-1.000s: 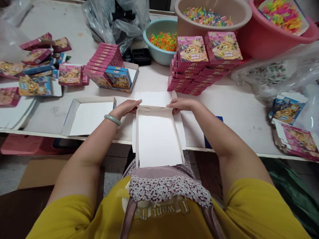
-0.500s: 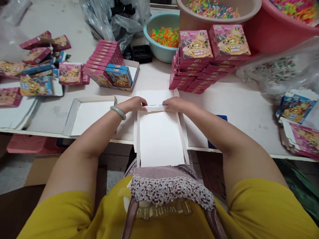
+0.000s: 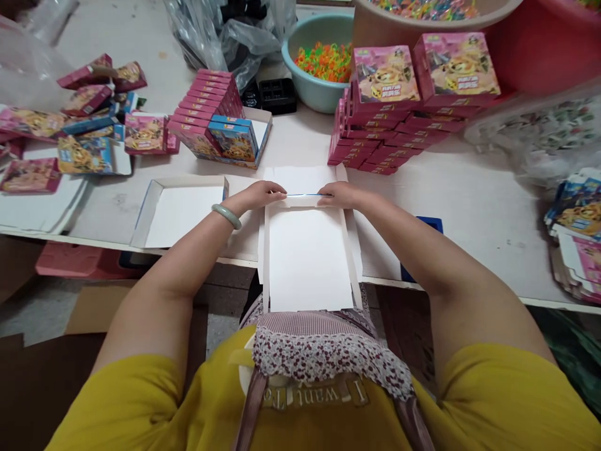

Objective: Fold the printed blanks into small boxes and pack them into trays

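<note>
White cardboard box blank (image 3: pixel 307 257) lying at the near edge of the table (image 3: pixel 469 207), its lower end hanging over the edge toward the apron; side walls standing up, far flap being folded down with a thin blue edge showing between the hands; left hand (image 3: pixel 258 195) pinching the left corner of that flap, fingers curled and closed on the card; right hand (image 3: pixel 340 194) pinching the right corner in the same way, fingers closed on the card; green bangle (image 3: pixel 226 215) sitting on the left wrist.

Just to the left, lying open and showing only its white inside, a finished tray (image 3: pixel 181 210); behind it, holding a row of pink and blue small boxes on edge, another tray (image 3: pixel 220 128); further back, holding orange and green small pieces, a teal bowl (image 3: pixel 317 62); beside it, holding mixed coloured pieces, a tan basin (image 3: pixel 422 19); stacked in front of the basin, pink boxes (image 3: pixel 404 106) with a cartoon picture and writing too small to read; printed upside down on the yellow shirt, "I want To".
</note>
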`<state>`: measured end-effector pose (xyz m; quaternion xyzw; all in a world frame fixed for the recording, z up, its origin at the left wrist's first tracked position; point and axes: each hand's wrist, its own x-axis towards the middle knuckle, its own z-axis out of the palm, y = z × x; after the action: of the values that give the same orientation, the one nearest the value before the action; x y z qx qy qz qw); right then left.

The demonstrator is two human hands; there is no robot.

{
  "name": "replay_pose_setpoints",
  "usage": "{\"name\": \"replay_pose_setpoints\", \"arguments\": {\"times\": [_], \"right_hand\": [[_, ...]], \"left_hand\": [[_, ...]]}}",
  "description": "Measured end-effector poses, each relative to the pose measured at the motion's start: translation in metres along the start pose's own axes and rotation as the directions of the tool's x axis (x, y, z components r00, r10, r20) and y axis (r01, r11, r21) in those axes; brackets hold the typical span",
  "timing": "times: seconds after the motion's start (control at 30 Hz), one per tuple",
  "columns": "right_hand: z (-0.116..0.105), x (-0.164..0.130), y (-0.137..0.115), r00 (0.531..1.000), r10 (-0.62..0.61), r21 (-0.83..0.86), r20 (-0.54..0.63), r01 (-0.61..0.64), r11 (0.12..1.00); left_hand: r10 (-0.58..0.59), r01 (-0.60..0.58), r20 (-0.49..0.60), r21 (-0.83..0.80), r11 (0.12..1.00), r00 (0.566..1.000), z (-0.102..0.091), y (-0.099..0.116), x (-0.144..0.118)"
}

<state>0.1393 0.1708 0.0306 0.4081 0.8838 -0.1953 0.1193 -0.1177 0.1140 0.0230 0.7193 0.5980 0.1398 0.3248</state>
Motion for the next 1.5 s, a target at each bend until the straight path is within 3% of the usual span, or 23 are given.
{"name": "replay_pose_setpoints", "arguments": {"times": [0.3,0.4,0.5,0.6,0.7,0.8,0.9,1.03,1.1,1.2,1.23,1.3,1.4,1.5], "right_hand": [[0.004,0.006,0.004,1.0,-0.017,-0.006,-0.01,0.017,1.0],[0.007,0.001,0.005,1.0,-0.024,0.016,-0.015,0.024,1.0],[0.01,-0.007,0.004,0.989,-0.087,0.029,-0.118,0.091,0.995],[0.012,-0.012,0.001,0.973,-0.098,0.036,-0.209,0.108,0.993],[0.009,-0.01,0.0,0.955,0.037,0.121,-0.296,-0.001,0.993],[0.008,-0.004,0.002,0.929,0.125,0.225,-0.349,-0.046,0.973],[0.012,0.002,0.008,0.93,0.127,0.308,-0.346,-0.016,0.951],[0.018,0.002,0.013,0.92,0.127,0.326,-0.371,0.001,0.946],[0.018,-0.002,0.006,0.87,0.061,0.23,-0.49,0.062,0.971],[0.016,-0.008,-0.026,0.785,-0.191,-0.009,-0.589,0.23,0.973],[0.016,-0.008,-0.041,0.79,-0.26,-0.063,-0.555,0.272,0.96],[0.018,-0.002,-0.07,0.853,-0.268,-0.088,-0.448,0.256,0.963],[0.02,0.016,-0.099,0.936,-0.055,-0.014,-0.348,0.054,0.998],[0.018,0.029,-0.105,0.945,0.033,0.02,-0.326,-0.028,0.999]], "left_hand": [[-0.027,0.03,-0.038,0.078,0.996,0.999,0.007,0.013,0.01],[-0.041,0.041,-0.002,0.07,0.997,0.999,0.006,0.01,0.007],[0.017,-0.021,0.042,0.091,0.996,0.999,0.001,0.002,-0.002],[-0.011,0.017,-0.045,0.117,0.993,0.999,-0.001,-0.005,-0.011],[-0.199,0.171,-0.188,-0.151,0.973,0.962,0.0,-0.007,-0.015],[-0.343,0.236,-0.232,-0.39,0.89,0.91,0.004,-0.006,-0.016],[-0.257,0.145,-0.229,-0.415,0.898,0.939,0.01,-0.007,-0.018],[-0.108,0.03,-0.293,-0.259,0.965,0.95,0.02,-0.015,-0.02],[-0.074,0.02,-0.323,-0.166,0.986,0.943,0.025,-0.017,-0.019],[-0.047,0.015,-0.36,-0.09,0.996,0.932,0.031,-0.017,-0.018],[-0.037,0.009,-0.381,-0.075,0.997,0.924,0.032,-0.016,-0.017],[-0.031,0.007,-0.417,-0.059,0.998,0.908,0.035,-0.013,-0.017],[-0.077,0.047,-0.44,-0.077,0.996,0.895,0.037,-0.01,-0.019],[-0.123,0.1,-0.436,-0.076,0.992,0.892,0.036,-0.008,-0.021]]}}
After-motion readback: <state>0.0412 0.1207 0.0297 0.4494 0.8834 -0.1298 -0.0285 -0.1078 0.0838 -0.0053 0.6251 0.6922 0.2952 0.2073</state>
